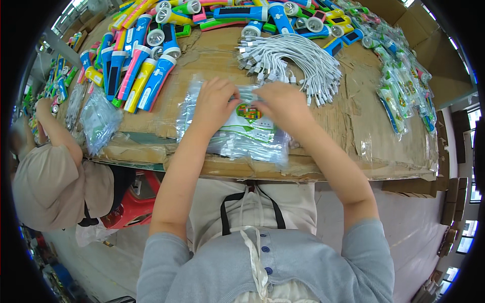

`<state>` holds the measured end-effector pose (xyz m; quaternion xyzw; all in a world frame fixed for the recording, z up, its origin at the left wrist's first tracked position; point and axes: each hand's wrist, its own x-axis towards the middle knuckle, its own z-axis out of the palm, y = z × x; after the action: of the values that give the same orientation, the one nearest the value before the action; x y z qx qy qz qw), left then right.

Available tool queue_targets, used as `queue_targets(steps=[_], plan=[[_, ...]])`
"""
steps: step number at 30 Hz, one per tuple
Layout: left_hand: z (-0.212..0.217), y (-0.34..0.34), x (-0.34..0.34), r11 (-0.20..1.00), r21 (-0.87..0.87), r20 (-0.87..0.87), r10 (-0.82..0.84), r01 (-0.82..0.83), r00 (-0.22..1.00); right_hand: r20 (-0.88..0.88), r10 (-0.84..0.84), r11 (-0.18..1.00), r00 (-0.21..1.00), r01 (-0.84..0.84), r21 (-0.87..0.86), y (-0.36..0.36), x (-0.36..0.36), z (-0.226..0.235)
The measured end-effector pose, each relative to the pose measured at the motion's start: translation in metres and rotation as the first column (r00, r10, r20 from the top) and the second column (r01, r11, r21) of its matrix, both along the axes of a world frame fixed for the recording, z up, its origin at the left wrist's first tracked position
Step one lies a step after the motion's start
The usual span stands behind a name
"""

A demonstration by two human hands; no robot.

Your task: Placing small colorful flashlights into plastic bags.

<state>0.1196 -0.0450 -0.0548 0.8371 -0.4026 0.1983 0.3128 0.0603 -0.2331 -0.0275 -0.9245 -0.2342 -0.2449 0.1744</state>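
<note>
A stack of clear plastic bags (252, 143) with a colourful round print lies flat near the table's front edge. Over its far end, my left hand (214, 105) is closed, thumb and forefinger pinching the top bag's edge. Facing it, my right hand (286, 107) pinches the same edge a short way to the right. Just beyond my hands is a bundle of white charging cables (310, 68). Blue, yellow and pink flashlights (157, 81) lie in a heap to the left and along the back.
Bagged flashlights (399, 91) pile up on the right side of the cardboard-covered table (353, 141). More clear bags (100, 118) lie at the left edge. A co-worker (55, 177) sits at the left by a red stool (132, 202). Cardboard boxes (447, 70) stand at the far right.
</note>
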Motion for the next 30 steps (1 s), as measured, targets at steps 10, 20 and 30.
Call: queue_targets(steps=[10, 20, 30], plan=[[-0.003, 0.004, 0.001, 0.998, -0.061, -0.063, -0.038, 0.034, 0.997, -0.038, -0.085, 0.970, 0.996, 0.075, -0.229, -0.019, -0.023, 0.017], [0.003, -0.002, -0.002, 0.985, -0.113, 0.081, -0.125, 0.134, 0.989, -0.391, -0.027, 0.999, 0.920, 0.015, -0.034, 0.006, 0.012, 0.016], [0.005, 0.000, -0.005, 0.989, -0.076, 0.044, -0.125, 0.128, 0.991, -0.422, 0.210, 0.974, 0.882, -0.154, 0.163, -0.004, 0.027, 0.003]])
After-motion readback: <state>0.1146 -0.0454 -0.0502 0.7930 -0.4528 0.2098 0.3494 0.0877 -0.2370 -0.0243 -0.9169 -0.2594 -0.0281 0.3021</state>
